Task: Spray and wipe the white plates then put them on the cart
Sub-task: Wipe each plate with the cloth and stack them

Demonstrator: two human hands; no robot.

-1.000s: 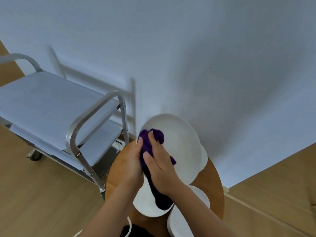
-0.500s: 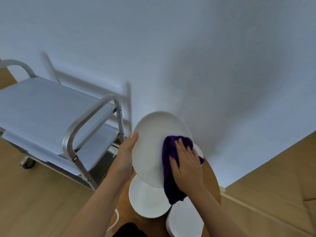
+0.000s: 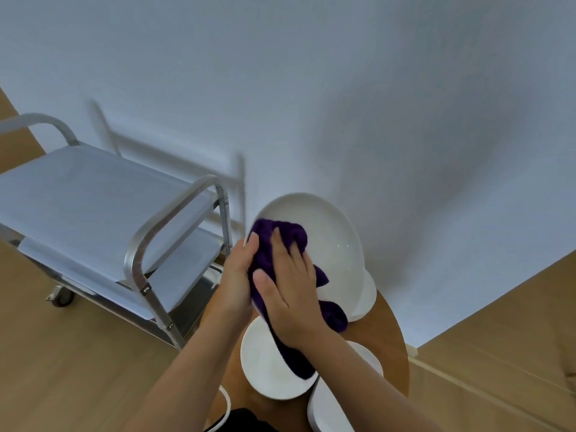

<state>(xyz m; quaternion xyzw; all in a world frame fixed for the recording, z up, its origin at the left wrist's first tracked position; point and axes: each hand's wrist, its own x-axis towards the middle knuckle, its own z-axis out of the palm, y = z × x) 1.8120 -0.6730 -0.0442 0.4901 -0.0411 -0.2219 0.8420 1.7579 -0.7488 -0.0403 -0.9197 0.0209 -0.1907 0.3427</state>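
My left hand (image 3: 238, 272) grips the left rim of a large white plate (image 3: 330, 241), which is tilted up above the round wooden table (image 3: 391, 335). With flat fingers my right hand (image 3: 288, 285) presses a purple cloth (image 3: 277, 238) against the left part of the plate's face. The cloth's tail hangs down below my right wrist. More white plates lie on the table: one (image 3: 268, 366) under my hands, one (image 3: 364, 299) behind the held plate, one (image 3: 330, 410) at the near right.
A steel cart (image 3: 93, 201) with two bare shelves stands to the left, its handle bar (image 3: 165, 226) close to my left hand. A white wall rises behind the table. Wooden floor lies all around. A white curved edge (image 3: 226, 406) shows at the bottom.
My right hand has slid the cloth from the plate's right side back to its left side, next to my left hand. The plate stays held up.
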